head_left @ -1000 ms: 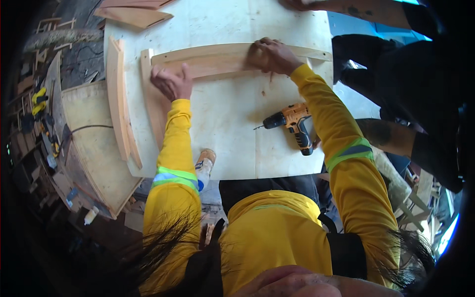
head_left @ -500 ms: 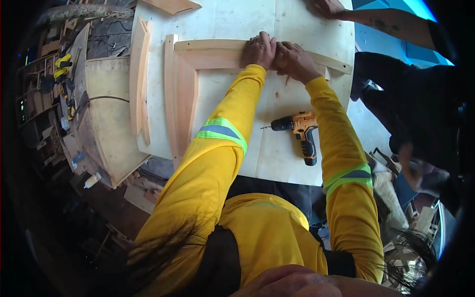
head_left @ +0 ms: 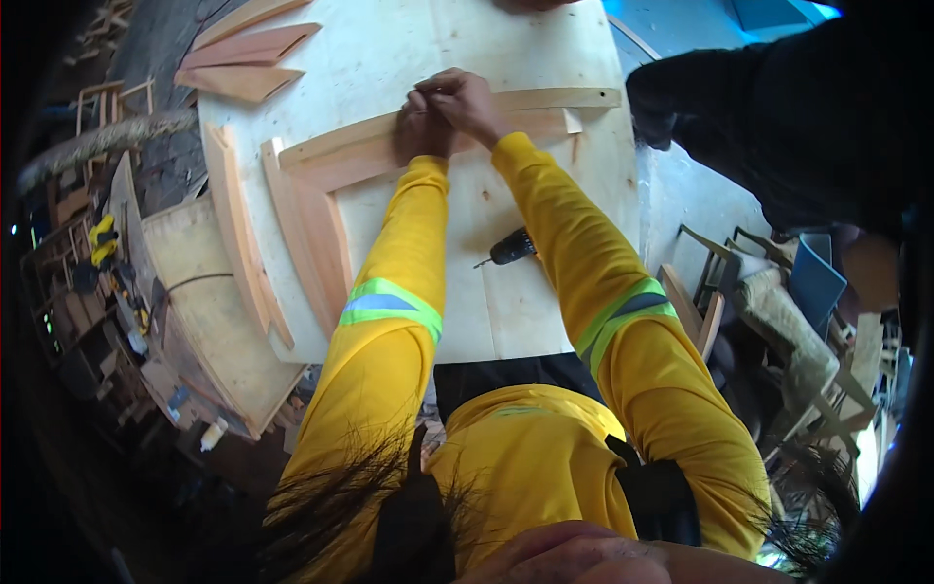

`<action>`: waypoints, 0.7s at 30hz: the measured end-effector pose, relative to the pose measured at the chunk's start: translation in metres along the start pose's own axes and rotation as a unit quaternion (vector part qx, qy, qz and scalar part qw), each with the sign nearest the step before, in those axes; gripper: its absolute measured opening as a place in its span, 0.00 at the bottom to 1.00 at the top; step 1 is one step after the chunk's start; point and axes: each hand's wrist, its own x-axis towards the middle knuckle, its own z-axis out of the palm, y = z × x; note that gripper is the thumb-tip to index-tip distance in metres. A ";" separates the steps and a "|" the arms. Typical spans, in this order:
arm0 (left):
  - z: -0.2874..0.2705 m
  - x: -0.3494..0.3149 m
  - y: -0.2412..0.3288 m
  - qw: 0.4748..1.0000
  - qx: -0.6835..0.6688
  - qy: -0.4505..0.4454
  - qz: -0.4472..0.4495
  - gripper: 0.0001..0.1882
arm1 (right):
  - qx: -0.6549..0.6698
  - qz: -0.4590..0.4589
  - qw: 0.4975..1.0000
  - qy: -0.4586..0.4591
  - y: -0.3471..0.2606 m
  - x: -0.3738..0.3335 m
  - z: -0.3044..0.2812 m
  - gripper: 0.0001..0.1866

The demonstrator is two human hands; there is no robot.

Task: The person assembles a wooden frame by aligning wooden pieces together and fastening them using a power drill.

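Observation:
A long, curved wooden rail (head_left: 555, 98) lies across the pale board tabletop (head_left: 574, 195), with a second flat wooden piece (head_left: 355, 167) along its near side. My left hand (head_left: 424, 131) is closed over the rail near its middle. Right against it, my right hand (head_left: 465, 102) has its fingers bent into a pinch above the rail; whatever they hold is hidden. At the rail's left end, an upright piece (head_left: 306, 229) meets it to form a corner. A drill (head_left: 512, 247) with a bit fitted lies on the board, its body mostly hidden under my right forearm.
Loose wooden parts (head_left: 248, 54) lie at the board's far left corner, and a long piece (head_left: 238, 229) along its left edge. A person in dark clothes (head_left: 769, 136) stands at the right. Wood scraps and furniture parts (head_left: 778, 311) pile up at the lower right.
My view has shifted, so the board sits further left. Both hands have moved left along the rail, and the right hand's fingers have come up beside the left. My right forearm now covers most of the drill.

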 end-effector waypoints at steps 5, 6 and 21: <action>-0.004 -0.003 0.022 0.994 -0.091 0.058 -0.008 0.18 | -0.035 -0.021 0.999 -0.021 -0.007 0.002 -0.018 0.11; -0.006 -0.003 0.026 0.994 -0.096 0.056 -0.007 0.18 | -0.070 -0.009 0.997 -0.027 -0.008 0.001 -0.022 0.10; -0.035 0.002 0.034 0.993 -0.061 0.054 0.083 0.19 | -0.342 0.081 0.933 0.073 0.012 -0.100 -0.252 0.14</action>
